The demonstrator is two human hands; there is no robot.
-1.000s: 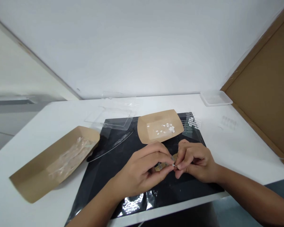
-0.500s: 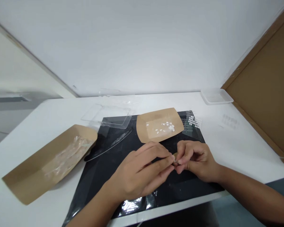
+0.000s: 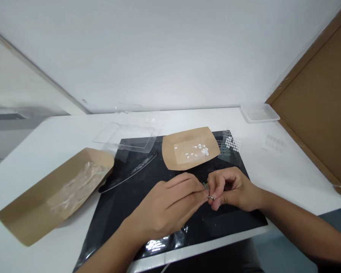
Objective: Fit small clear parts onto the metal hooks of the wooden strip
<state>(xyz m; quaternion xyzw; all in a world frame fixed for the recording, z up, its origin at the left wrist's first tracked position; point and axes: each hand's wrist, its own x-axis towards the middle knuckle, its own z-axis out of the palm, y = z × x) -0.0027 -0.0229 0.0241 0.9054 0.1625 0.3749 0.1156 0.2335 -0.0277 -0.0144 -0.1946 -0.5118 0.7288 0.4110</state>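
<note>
Over the black sheet (image 3: 139, 204), my two hands meet fingertip to fingertip. My right hand (image 3: 234, 187) is closed in a pinch on a small silvery metal piece (image 3: 211, 197), whose exact kind is too small to tell. From the other side, the pressed-together fingertips of my left hand (image 3: 172, 203) close on the same piece. A small greenish-grey edge (image 3: 205, 186) shows between the hands; the fingers hide most of it. Just beyond them lies a brown paper tray (image 3: 170, 161) with several small white dots (image 3: 205, 151) in it.
A longer brown paper tray (image 3: 25, 220) with crumpled clear plastic bags (image 3: 79, 185) stands at the left. Clear plastic lids (image 3: 127, 140) lie behind. White dot stickers (image 3: 233, 144) are right of the middle tray. A shallow clear box (image 3: 260, 113) sits at the back right beside cardboard (image 3: 318, 102).
My fingertips have shifted slightly around the small metal piece, and my right hand has moved a little up and left. The view has moved slightly. Both hands still pinch the piece.
</note>
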